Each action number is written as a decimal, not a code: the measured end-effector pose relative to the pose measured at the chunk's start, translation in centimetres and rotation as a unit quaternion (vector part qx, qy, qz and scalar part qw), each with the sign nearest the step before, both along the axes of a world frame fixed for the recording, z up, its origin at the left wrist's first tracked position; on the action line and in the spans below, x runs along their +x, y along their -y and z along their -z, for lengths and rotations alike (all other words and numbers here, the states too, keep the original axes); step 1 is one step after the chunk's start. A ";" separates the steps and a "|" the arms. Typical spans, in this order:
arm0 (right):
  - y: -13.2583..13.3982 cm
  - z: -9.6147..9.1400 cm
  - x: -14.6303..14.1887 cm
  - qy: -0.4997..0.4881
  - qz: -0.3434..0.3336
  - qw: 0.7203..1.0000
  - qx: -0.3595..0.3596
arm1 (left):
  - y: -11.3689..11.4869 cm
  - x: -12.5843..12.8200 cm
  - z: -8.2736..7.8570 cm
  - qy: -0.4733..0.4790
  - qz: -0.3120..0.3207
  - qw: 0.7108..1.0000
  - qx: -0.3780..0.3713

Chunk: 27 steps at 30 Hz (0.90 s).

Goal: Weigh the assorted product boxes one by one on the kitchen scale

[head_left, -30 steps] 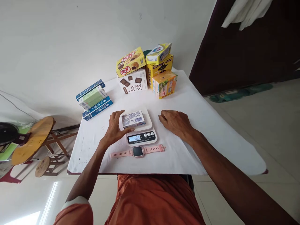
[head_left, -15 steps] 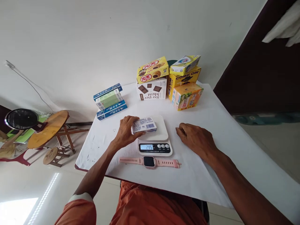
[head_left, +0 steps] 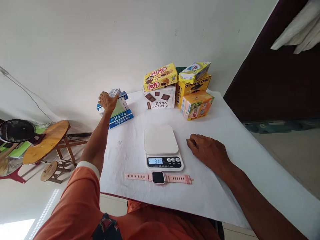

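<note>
My left hand (head_left: 108, 100) is closed on a small white printed box (head_left: 115, 92), held over the back of the group of blue toothpaste-like boxes (head_left: 121, 119) and a pale green box (head_left: 120, 107). Whether the white box touches those below is hidden by the hand. Resting on the table, my right hand (head_left: 208, 150) has its fingers curled in, with nothing visible in them. Between my arms sits a white digital kitchen scale (head_left: 161, 140), its plate bare and its display lit. A pink-strapped smartwatch (head_left: 158, 177) lies stretched out in front of the scale.
At the table's back stand a yellow puff box (head_left: 160, 77) on a white Su-per Meal box (head_left: 161, 98), a yellow COME ON box (head_left: 193, 88) with another box (head_left: 195, 72) on it, and an orange box (head_left: 197, 106). A round wooden table (head_left: 47, 141) and stool (head_left: 50, 171) are left.
My left hand has lifted the small white box off the scale and carried it to the back left, over the blue and green boxes. My right hand stays put. The scale's reading has changed.
</note>
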State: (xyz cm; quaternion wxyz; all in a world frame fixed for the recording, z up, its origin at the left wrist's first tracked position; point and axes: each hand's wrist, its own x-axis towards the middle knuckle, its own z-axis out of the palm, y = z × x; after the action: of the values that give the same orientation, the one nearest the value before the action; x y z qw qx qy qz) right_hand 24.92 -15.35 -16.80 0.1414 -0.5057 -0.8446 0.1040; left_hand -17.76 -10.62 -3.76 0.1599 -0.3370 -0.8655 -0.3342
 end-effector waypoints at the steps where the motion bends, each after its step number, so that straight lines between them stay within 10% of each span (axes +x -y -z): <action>1: 0.0 0.2 0.0 0.000 -0.003 1.000 0.002 | -0.5 -0.2 0.6 0.004 -0.013 1.000 -0.004; 6: -0.1 0.3 0.1 0.015 -0.003 1.000 -0.003 | -1.0 -0.3 2.0 -0.006 -0.035 0.999 -0.018; 14: 0.2 -1.5 -0.2 0.054 -0.007 0.998 -0.025 | 0.2 3.6 -0.9 -0.025 0.016 1.000 0.001; 20: 0.1 -1.6 -0.2 0.059 -0.005 0.998 -0.031 | -1.8 12.4 -3.1 -0.104 0.245 0.962 0.065; 27: 0.0 -1.6 -0.1 0.057 -0.011 0.997 -0.048 | -9.7 23.8 -2.9 -0.153 0.433 0.888 0.007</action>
State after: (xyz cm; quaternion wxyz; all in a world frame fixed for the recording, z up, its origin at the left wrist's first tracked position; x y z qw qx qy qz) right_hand 24.83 -15.35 -15.17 0.0672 -0.5075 -0.8510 0.1168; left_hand 6.06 -0.96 -0.90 0.1323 -0.7244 -0.5957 -0.3207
